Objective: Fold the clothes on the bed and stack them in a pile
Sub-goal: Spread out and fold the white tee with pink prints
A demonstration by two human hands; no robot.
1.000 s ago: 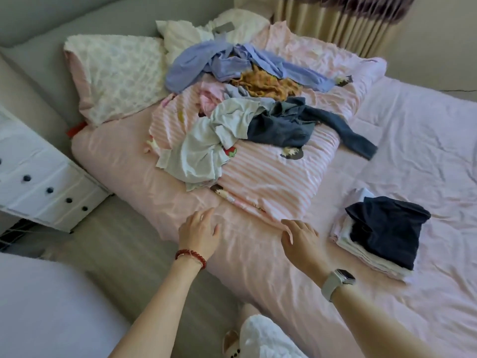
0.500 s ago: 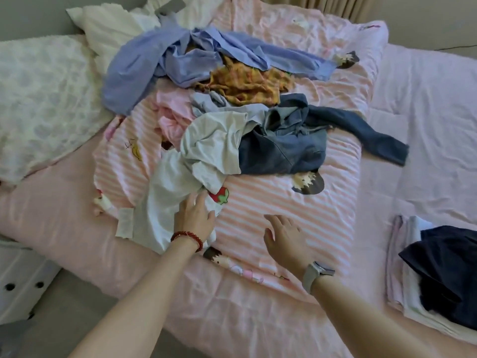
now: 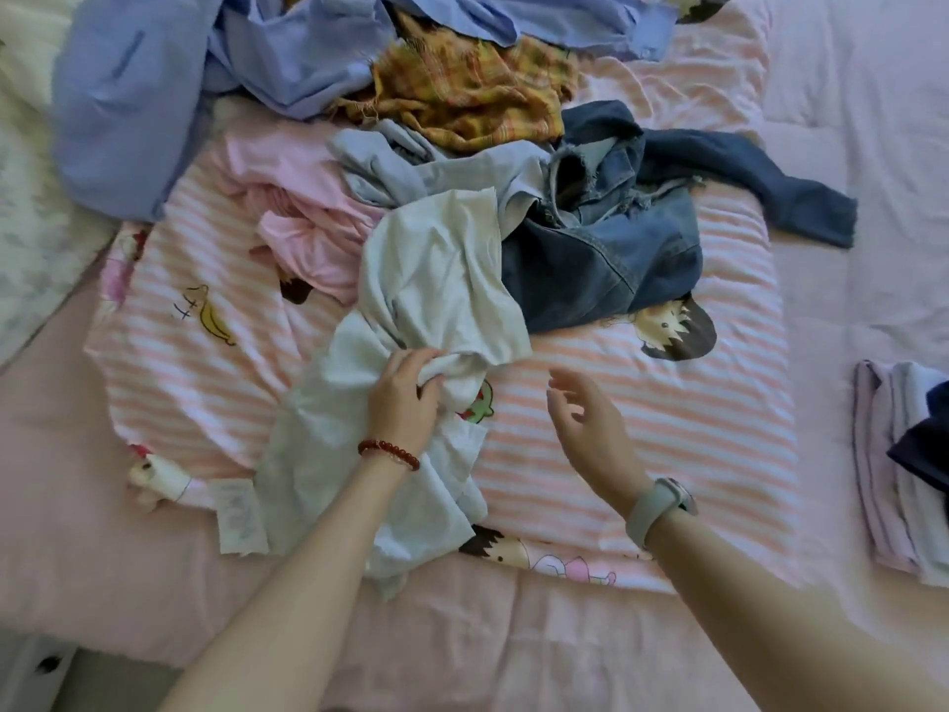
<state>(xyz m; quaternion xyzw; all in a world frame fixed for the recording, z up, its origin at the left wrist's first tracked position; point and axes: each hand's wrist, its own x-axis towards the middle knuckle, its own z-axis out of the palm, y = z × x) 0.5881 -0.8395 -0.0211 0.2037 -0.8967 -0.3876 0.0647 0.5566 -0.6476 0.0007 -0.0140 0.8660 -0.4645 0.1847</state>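
Two hands out — left hand (image 3: 405, 398) bunching white garment (image 3: 431, 280), right hand (image 3: 590, 429) loose.

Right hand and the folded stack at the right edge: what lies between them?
Head view: only pink-striped cartoon quilt, then plain pink sheet, between right hand and folded stack.

Left hand (image 3: 405, 398) grips the white garment (image 3: 431, 280); right hand (image 3: 590, 429) hovers open beside it.
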